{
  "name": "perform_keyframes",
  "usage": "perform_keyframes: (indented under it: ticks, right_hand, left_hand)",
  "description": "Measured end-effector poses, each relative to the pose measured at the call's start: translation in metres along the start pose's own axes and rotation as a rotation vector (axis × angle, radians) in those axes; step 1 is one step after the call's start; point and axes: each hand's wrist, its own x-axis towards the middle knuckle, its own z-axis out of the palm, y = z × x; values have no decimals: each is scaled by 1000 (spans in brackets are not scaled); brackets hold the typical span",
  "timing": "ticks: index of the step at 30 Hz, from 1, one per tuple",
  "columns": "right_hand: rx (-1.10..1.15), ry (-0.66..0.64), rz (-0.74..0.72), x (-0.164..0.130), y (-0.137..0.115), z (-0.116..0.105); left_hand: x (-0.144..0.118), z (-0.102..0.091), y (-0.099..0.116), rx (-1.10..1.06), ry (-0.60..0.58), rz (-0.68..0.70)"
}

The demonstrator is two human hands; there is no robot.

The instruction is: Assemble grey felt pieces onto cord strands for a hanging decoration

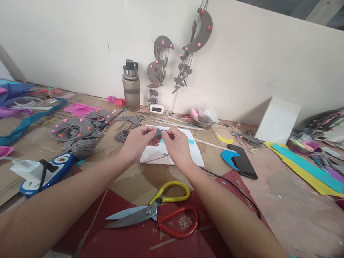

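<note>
My left hand and my right hand meet over a white sheet, fingertips nearly touching. Between them they pinch a small grey-teal piece; fingers cover part of it, so its exact shape is hard to make out. Small turquoise cut-outs lie on the sheet, which also bears dark marks. Closer to me, scissors with one yellow and one red handle lie with blades slightly apart on red cardboard.
Grey crescents with pink dots and grey yarn lie left, near a blue power strip. A water bottle stands behind, below hanging moon ornaments. Right are a blue crescent, phone and coloured strips.
</note>
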Motion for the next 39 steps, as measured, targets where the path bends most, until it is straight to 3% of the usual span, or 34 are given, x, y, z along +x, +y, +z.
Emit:
perform_keyframes:
  ticks: [16, 39]
  right_hand:
    - [45, 1, -60, -1, -2, -5]
    - [2, 60, -91, 1, 7, 1]
  left_hand:
    - [0, -2, -2, 140, 21, 43]
    - [-1, 1, 1, -45, 22, -38]
